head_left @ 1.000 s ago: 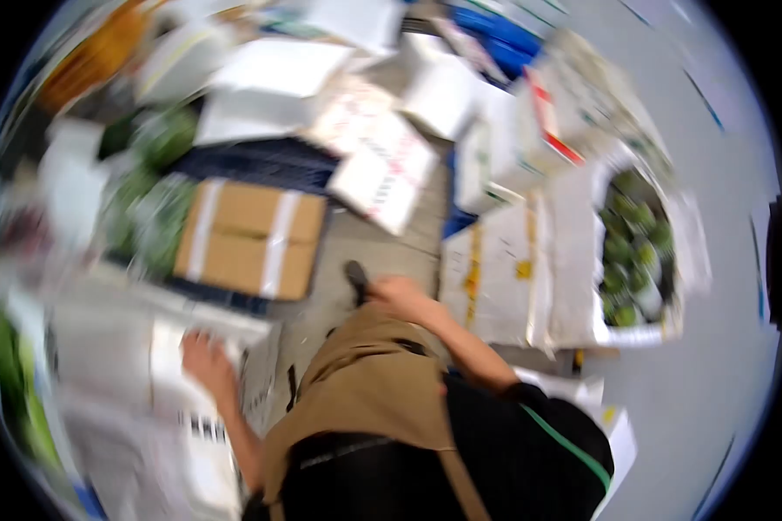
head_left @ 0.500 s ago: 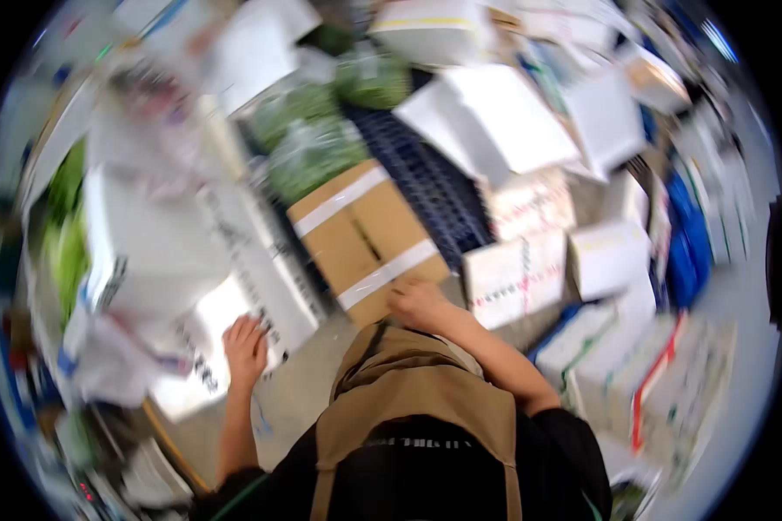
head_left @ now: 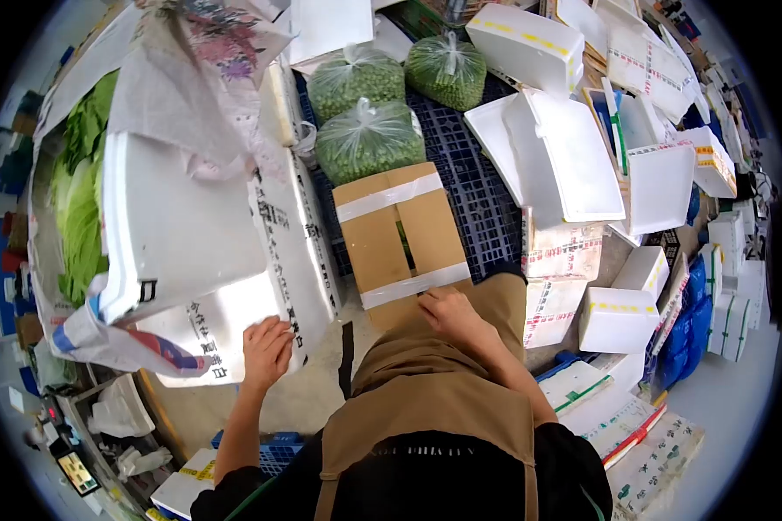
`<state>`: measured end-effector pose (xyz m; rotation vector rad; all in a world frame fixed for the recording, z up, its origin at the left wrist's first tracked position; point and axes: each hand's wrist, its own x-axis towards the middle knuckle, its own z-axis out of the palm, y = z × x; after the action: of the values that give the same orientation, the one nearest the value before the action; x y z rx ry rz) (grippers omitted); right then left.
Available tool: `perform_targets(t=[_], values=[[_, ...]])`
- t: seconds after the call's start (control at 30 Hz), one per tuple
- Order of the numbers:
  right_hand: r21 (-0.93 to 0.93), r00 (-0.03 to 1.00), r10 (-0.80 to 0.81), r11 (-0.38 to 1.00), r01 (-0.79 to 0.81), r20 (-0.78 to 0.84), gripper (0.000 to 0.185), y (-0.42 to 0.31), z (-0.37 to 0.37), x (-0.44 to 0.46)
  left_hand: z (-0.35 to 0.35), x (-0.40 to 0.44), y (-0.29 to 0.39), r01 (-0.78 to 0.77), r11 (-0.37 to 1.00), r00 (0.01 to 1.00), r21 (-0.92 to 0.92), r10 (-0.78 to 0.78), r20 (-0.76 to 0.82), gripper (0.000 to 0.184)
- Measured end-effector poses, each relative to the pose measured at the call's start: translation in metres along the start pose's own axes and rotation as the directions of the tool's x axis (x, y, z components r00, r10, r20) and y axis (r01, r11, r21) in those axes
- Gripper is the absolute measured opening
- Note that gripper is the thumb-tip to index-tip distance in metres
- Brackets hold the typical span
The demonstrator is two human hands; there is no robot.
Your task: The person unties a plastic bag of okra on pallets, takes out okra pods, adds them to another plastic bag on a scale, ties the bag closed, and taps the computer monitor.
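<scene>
A brown cardboard box (head_left: 391, 230) with two white tape strips lies on a dark blue plastic pallet (head_left: 465, 165); something green shows through its centre slit. At the box's near edge is my right hand (head_left: 447, 311), fingers curled; what they hold, if anything, is hidden. My left hand (head_left: 267, 352) rests against the near corner of a white foam box (head_left: 282, 260) with black lettering, its fingers bent but nothing seen in them. Behind the cardboard box stand clear bags of green pods or beans (head_left: 369, 143).
Leafy greens (head_left: 82, 200) fill a container at the far left. White foam boxes (head_left: 573, 156) are piled at the right, beside a blue bundle (head_left: 686, 326). A blue crate (head_left: 278, 451) sits below my left forearm. A black strap (head_left: 346, 360) hangs near my apron.
The view has swung to the left and come nearer the bean bags and foam box. My right hand stays by the box's near edge, and my left hand is now at the foam box's corner.
</scene>
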<state>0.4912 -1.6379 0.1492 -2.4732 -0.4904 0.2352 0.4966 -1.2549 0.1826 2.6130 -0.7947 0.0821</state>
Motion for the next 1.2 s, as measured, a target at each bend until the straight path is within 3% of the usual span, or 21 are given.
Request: perform_targets(t=[0.17, 0.33, 0.47, 0.57, 0.63, 0.67, 0.73, 0.8, 0.87, 0.9, 0.93, 1.0, 1.03, 1.13, 1.17, 1.2], values=[[-0.009, 0.998, -0.018, 1.0, 0.017, -0.053, 0.01, 0.036, -0.022, 0.044, 0.004, 0.003, -0.001, 0.049, 0.999, 0.999, -0.001, -0.049, 0.012, 0.014], [0.022, 0.998, -0.061, 0.998, 0.061, 0.007, 0.01, 0.087, -0.038, 0.102, 0.026, 0.074, 0.053, 0.342, 0.937, 0.932, 0.067, -0.329, -0.155, 0.012], [0.187, 0.999, -0.029, 0.982, 0.021, 0.04, 0.013, 0.153, -0.036, 0.193, 0.081, 0.173, 0.072, 0.394, 0.879, 0.898, -0.269, -0.431, -0.09, 0.012], [0.387, 0.996, 0.081, 0.918, -0.093, 0.048, 0.016, 0.236, 0.003, 0.288, 0.162, 0.243, 0.046, 0.605, 0.623, 0.763, -0.495, -0.632, 0.137, 0.017], [0.314, 0.987, 0.143, 0.936, -0.157, 0.067, 0.02, 0.29, 0.024, 0.357, 0.205, 0.296, 0.012, 0.696, 0.459, 0.676, -0.552, -0.677, 0.291, 0.019], [0.3, 0.973, 0.219, 0.926, -0.23, 0.072, 0.023, 0.311, 0.033, 0.385, 0.223, 0.317, -0.008, 0.709, 0.459, 0.663, -0.536, -0.693, 0.283, 0.019], [0.265, 0.982, 0.16, 0.956, -0.128, -0.103, 0.026, 0.361, 0.05, 0.431, 0.271, 0.369, -0.046, 0.69, 0.48, 0.687, -0.542, -0.67, 0.28, 0.021], [0.412, 0.937, 0.322, 0.879, -0.242, -0.138, 0.03, 0.408, 0.038, 0.471, 0.311, 0.412, -0.086, 0.672, 0.508, 0.704, -0.539, -0.664, 0.252, 0.02], [0.38, 0.854, 0.455, 0.858, -0.346, -0.251, 0.034, 0.462, 0.007, 0.506, 0.321, 0.475, -0.114, 0.576, 0.611, 0.777, -0.543, -0.615, 0.132, 0.019], [0.321, 0.787, 0.513, 0.851, -0.416, -0.341, 0.041, 0.498, -0.005, 0.522, 0.331, 0.503, -0.126, 0.578, 0.593, 0.777, -0.561, -0.609, 0.158, 0.019], [0.15, 0.71, 0.45, 0.883, -0.445, -0.542, 0.044, 0.543, -0.011, 0.536, 0.341, 0.529, -0.133, 0.586, 0.571, 0.772, -0.574, -0.608, 0.184, 0.018], [0.007, 0.548, 0.607, 0.674, -0.739, -0.576, 0.046, 0.583, -0.057, 0.561, 0.354, 0.59, -0.137, 0.586, 0.552, 0.785, -0.593, -0.568, 0.247, 0.018], [-0.027, 0.491, 0.639, 0.593, -0.804, -0.592, 0.041, 0.599, -0.071, 0.572, 0.367, 0.611, -0.139, 0.562, 0.55, 0.804, -0.618, -0.538, 0.253, 0.018], [0.189, 0.484, 0.821, 0.549, -0.814, -0.303, 0.034, 0.673, -0.08, 0.589, 0.399, 0.674, -0.132, 0.499, 0.559, 0.86, -0.662, -0.41, 0.303, 0.021], [0.23, 0.502, 0.807, 0.577, -0.784, -0.311, 0.031, 0.69, -0.076, 0.589, 0.415, 0.694, -0.127, 0.462, 0.536, 0.882, -0.707, -0.364, 0.3, 0.022], [0.131, 0.613, 0.694, 0.696, -0.706, -0.379, 0.029, 0.719, -0.061, 0.586, 0.432, 0.712, -0.124, 0.425, 0.507, 0.901, -0.75, -0.316, 0.297, 0.024]])
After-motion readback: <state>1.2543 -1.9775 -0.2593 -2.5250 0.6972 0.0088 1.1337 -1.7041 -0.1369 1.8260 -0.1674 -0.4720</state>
